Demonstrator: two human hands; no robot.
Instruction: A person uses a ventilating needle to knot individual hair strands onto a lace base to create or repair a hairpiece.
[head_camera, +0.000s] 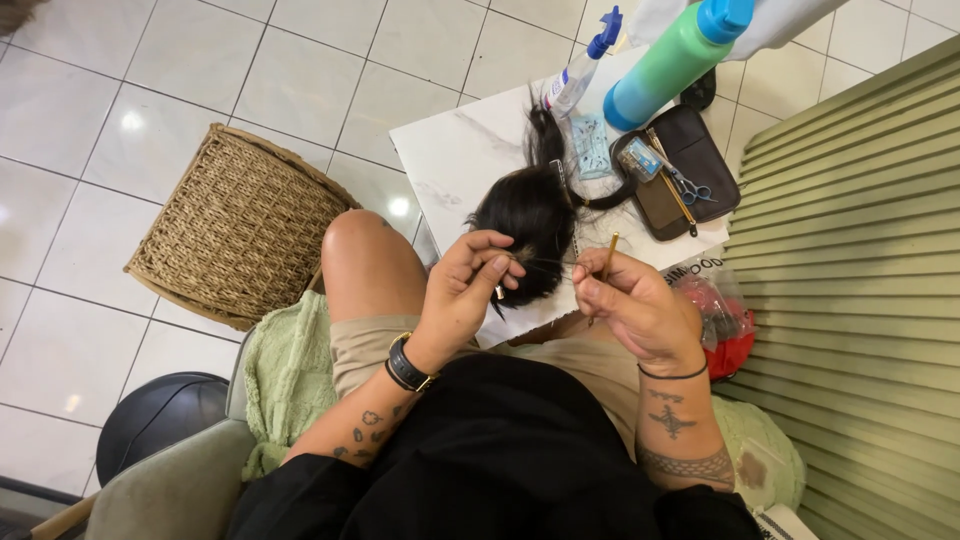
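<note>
Currently, seated person, viewed from above; both hands raised over the lap at the near edge of a white marbled tabletop (450, 160).

Left hand (462, 288): fingers curled, pinching the near end of a black hair bundle (530, 215). A small metal clip seems to sit under the fingers; too small to confirm. Black wristwatch (405, 365) on that wrist.

Right hand (640, 305): closed around a thin yellow-handled needle tool (606, 262), tip pointing up and away. Fine strands of hair run between the two hands. Thin black band (672, 374) on that wrist.

Hair bundle: lies partly on the tabletop, partly overhanging the near edge, its narrow tail extending to the far side.

Other items on the tabletop, far right: green bottle with blue cap (672, 62), clear spray bottle with blue trigger (582, 68), small clear packet (590, 145), open dark pouch (690, 165) holding small scissors (688, 186) and pencil-like tools.

Just right of the right hand: a clear plastic bag with red contents (725, 325), beside the tabletop.

Floor: white tiles. Woven wicker basket (240, 228) to the left, near the person's bare knee. Light green towel (285, 375) on the seat under the person. Dark round object (160, 415) at near left, kind unclear.
</note>
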